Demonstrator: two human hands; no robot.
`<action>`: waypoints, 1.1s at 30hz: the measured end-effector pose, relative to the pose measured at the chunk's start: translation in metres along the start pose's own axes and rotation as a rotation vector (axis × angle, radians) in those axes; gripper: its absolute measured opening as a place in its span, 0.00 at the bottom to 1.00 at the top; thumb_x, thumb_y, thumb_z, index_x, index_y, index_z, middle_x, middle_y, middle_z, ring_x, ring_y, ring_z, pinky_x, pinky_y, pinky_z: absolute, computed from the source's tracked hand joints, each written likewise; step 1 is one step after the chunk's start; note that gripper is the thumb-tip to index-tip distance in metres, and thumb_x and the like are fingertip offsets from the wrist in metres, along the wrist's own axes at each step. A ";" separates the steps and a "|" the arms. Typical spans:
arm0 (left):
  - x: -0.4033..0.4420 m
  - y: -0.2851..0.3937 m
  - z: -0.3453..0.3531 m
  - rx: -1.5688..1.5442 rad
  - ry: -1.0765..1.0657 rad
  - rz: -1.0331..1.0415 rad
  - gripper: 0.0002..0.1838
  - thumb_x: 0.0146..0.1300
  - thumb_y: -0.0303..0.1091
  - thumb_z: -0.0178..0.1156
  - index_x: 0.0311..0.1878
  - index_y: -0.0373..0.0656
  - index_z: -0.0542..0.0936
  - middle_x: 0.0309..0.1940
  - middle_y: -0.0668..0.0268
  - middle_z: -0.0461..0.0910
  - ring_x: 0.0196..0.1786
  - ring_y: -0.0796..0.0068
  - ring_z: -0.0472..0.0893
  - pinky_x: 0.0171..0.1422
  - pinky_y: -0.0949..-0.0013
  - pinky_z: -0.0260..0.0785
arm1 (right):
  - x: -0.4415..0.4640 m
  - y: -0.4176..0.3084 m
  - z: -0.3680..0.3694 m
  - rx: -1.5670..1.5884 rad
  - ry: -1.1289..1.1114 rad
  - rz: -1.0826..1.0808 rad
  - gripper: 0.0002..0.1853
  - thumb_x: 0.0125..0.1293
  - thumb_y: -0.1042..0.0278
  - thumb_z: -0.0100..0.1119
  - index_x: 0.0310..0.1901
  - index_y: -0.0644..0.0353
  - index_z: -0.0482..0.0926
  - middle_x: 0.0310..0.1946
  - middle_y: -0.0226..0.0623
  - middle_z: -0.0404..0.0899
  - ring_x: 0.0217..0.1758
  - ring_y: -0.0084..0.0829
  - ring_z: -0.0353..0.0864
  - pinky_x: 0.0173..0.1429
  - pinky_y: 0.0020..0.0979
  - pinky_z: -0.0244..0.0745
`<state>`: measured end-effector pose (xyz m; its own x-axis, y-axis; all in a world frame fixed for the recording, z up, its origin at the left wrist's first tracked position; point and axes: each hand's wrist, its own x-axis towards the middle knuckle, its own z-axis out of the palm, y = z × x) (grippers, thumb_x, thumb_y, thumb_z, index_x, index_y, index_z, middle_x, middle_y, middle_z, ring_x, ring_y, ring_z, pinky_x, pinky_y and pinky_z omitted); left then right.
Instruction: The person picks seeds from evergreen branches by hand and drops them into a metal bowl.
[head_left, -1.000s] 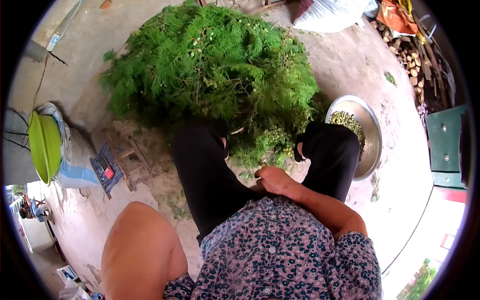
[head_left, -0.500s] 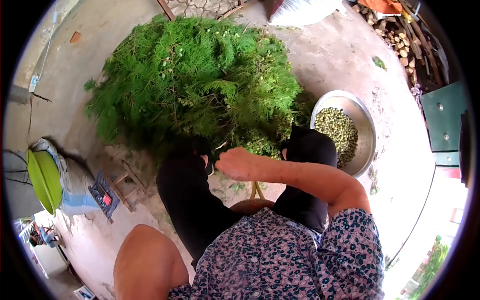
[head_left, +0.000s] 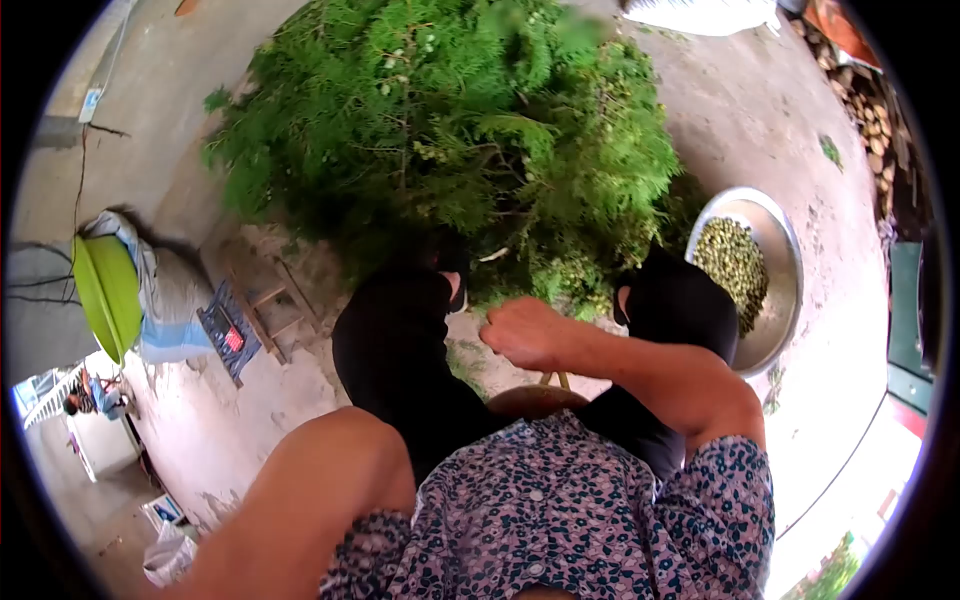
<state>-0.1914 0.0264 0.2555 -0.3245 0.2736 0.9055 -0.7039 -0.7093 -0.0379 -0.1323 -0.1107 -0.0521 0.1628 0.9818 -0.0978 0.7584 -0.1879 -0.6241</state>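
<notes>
My right hand [head_left: 522, 333] is in front of my body, between my knees, with its fingers curled closed. Whatever they hold, if anything, is hidden. Just beyond it lies a big heap of green conifer branches [head_left: 450, 130], with small pale green cones among the leaves. A metal basin [head_left: 782, 270] to my right holds many small green cones [head_left: 730, 265]. Below my hand, partly covered by my shirt, sits a brown round container with a handle [head_left: 538, 400]. My left arm [head_left: 310, 490] runs down and out at the lower left, so my left hand is out of view.
A small wooden stool [head_left: 270, 310] lies tipped on the floor at left. Near it are a bright green plastic basin [head_left: 105, 290] and a pale sack [head_left: 175, 300]. Firewood [head_left: 868, 125] is stacked at upper right. Another person [head_left: 95, 395] is far off at left.
The view has shifted, so the branches and metal basin appear higher and further right. My left arm has swung outward to the lower left. My right hand stays closed near my knees.
</notes>
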 end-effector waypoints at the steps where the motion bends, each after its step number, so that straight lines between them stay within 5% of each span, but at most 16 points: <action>1: -0.025 -0.023 0.002 -0.043 0.002 -0.151 0.25 0.67 0.53 0.38 0.65 0.59 0.57 0.65 0.80 0.57 0.68 0.79 0.53 0.71 0.60 0.37 | 0.001 -0.001 0.000 0.012 -0.036 0.017 0.07 0.47 0.67 0.56 0.23 0.61 0.73 0.23 0.43 0.74 0.29 0.44 0.76 0.29 0.41 0.70; 5: -0.127 -0.158 -0.042 0.621 -0.356 -0.446 0.03 0.52 0.25 0.54 0.29 0.36 0.76 0.30 0.62 0.77 0.35 0.73 0.76 0.45 0.75 0.67 | -0.003 -0.002 -0.003 0.024 0.058 -0.033 0.04 0.46 0.72 0.56 0.25 0.59 0.73 0.22 0.40 0.72 0.29 0.43 0.75 0.30 0.40 0.70; 6: -0.157 -0.187 -0.045 0.125 -0.136 -1.050 0.03 0.55 0.26 0.53 0.29 0.37 0.76 0.26 0.65 0.77 0.28 0.78 0.74 0.37 0.76 0.67 | -0.001 -0.001 -0.006 0.041 0.014 -0.026 0.05 0.45 0.73 0.56 0.26 0.59 0.72 0.23 0.40 0.72 0.29 0.43 0.74 0.30 0.39 0.69; 8: -0.220 -0.224 -0.059 0.246 -0.056 -1.605 0.07 0.52 0.25 0.56 0.35 0.37 0.76 0.22 0.67 0.76 0.20 0.82 0.70 0.21 0.81 0.60 | 0.002 0.000 -0.014 0.025 -0.002 -0.027 0.05 0.45 0.74 0.54 0.28 0.59 0.72 0.24 0.39 0.71 0.30 0.42 0.74 0.31 0.39 0.69; 9: -0.242 -0.227 -0.066 0.376 -0.029 -1.689 0.05 0.50 0.26 0.57 0.32 0.38 0.77 0.22 0.67 0.77 0.21 0.82 0.70 0.20 0.81 0.59 | 0.002 -0.008 -0.020 0.028 -0.023 -0.014 0.05 0.46 0.74 0.53 0.28 0.59 0.72 0.24 0.39 0.71 0.31 0.42 0.74 0.32 0.38 0.69; 10: -0.276 -0.239 -0.090 0.446 -0.269 -1.743 0.07 0.51 0.26 0.56 0.35 0.38 0.77 0.25 0.66 0.78 0.23 0.82 0.71 0.21 0.82 0.59 | 0.002 -0.006 -0.019 0.022 -0.044 -0.006 0.06 0.46 0.75 0.52 0.29 0.60 0.72 0.24 0.39 0.71 0.31 0.41 0.74 0.32 0.38 0.69; 12: -0.332 -0.245 -0.118 0.572 -0.420 -1.916 0.11 0.56 0.27 0.54 0.43 0.38 0.76 0.29 0.66 0.78 0.24 0.79 0.73 0.21 0.78 0.61 | 0.002 -0.004 -0.023 0.020 -0.065 0.034 0.05 0.50 0.71 0.54 0.29 0.60 0.72 0.25 0.38 0.71 0.31 0.40 0.74 0.32 0.37 0.69; 15: -0.385 -0.250 -0.146 0.650 -0.427 -2.243 0.14 0.58 0.28 0.53 0.49 0.42 0.72 0.41 0.63 0.75 0.37 0.67 0.78 0.29 0.71 0.70 | 0.003 0.001 -0.027 0.055 -0.118 0.059 0.07 0.53 0.66 0.56 0.30 0.60 0.72 0.25 0.37 0.72 0.31 0.39 0.74 0.33 0.36 0.69; 17: -0.396 -0.251 -0.143 0.617 -0.380 -2.270 0.24 0.59 0.27 0.52 0.61 0.43 0.62 0.53 0.59 0.69 0.44 0.63 0.77 0.35 0.67 0.72 | 0.003 0.003 -0.030 0.129 -0.174 0.035 0.32 0.50 0.37 0.56 0.30 0.67 0.72 0.28 0.46 0.73 0.33 0.43 0.74 0.36 0.39 0.71; 23: -0.412 -0.259 -0.146 0.602 -0.632 -2.361 0.38 0.61 0.27 0.50 0.69 0.47 0.41 0.67 0.59 0.52 0.49 0.62 0.76 0.40 0.65 0.72 | 0.003 0.000 -0.037 0.095 -0.161 0.017 0.25 0.52 0.45 0.57 0.31 0.66 0.72 0.27 0.43 0.74 0.32 0.40 0.75 0.36 0.36 0.70; 25: -0.408 -0.253 -0.142 0.569 -0.647 -2.352 0.37 0.61 0.27 0.51 0.69 0.46 0.43 0.67 0.61 0.53 0.49 0.65 0.76 0.40 0.67 0.72 | 0.002 0.000 -0.037 0.091 -0.145 0.008 0.24 0.52 0.47 0.58 0.30 0.65 0.72 0.26 0.43 0.74 0.32 0.39 0.75 0.35 0.35 0.71; 27: -0.410 -0.254 -0.144 0.603 -0.855 -2.314 0.38 0.61 0.28 0.52 0.69 0.47 0.43 0.66 0.61 0.55 0.45 0.69 0.75 0.39 0.67 0.70 | 0.001 -0.001 -0.039 0.086 -0.130 0.040 0.06 0.56 0.68 0.52 0.32 0.61 0.70 0.26 0.38 0.71 0.31 0.37 0.73 0.36 0.35 0.66; 29: -0.424 -0.263 -0.156 0.648 -0.999 -2.244 0.38 0.60 0.29 0.53 0.69 0.48 0.44 0.64 0.62 0.58 0.42 0.71 0.74 0.39 0.66 0.68 | 0.001 -0.001 -0.043 0.100 -0.132 0.045 0.06 0.56 0.68 0.52 0.32 0.61 0.70 0.26 0.38 0.71 0.31 0.37 0.73 0.36 0.35 0.66; 31: -0.447 -0.275 -0.176 0.713 -1.316 -1.906 0.38 0.58 0.28 0.55 0.69 0.47 0.46 0.52 0.60 0.70 0.34 0.72 0.73 0.30 0.67 0.67 | 0.001 -0.003 -0.043 0.114 -0.134 0.047 0.06 0.56 0.69 0.52 0.32 0.61 0.70 0.27 0.39 0.71 0.31 0.37 0.73 0.35 0.35 0.67; 33: -0.438 -0.268 -0.164 0.699 -1.196 -1.994 0.38 0.59 0.29 0.55 0.69 0.48 0.46 0.52 0.61 0.70 0.34 0.72 0.73 0.30 0.67 0.67 | 0.000 -0.002 -0.042 0.108 -0.152 0.038 0.06 0.56 0.69 0.51 0.33 0.62 0.70 0.27 0.39 0.71 0.32 0.37 0.73 0.35 0.35 0.67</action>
<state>0.0358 0.2034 -0.2008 0.6935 0.4509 -0.5620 0.7063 -0.2714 0.6539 -0.1074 -0.1110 -0.0182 0.0866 0.9684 -0.2339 0.6802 -0.2290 -0.6964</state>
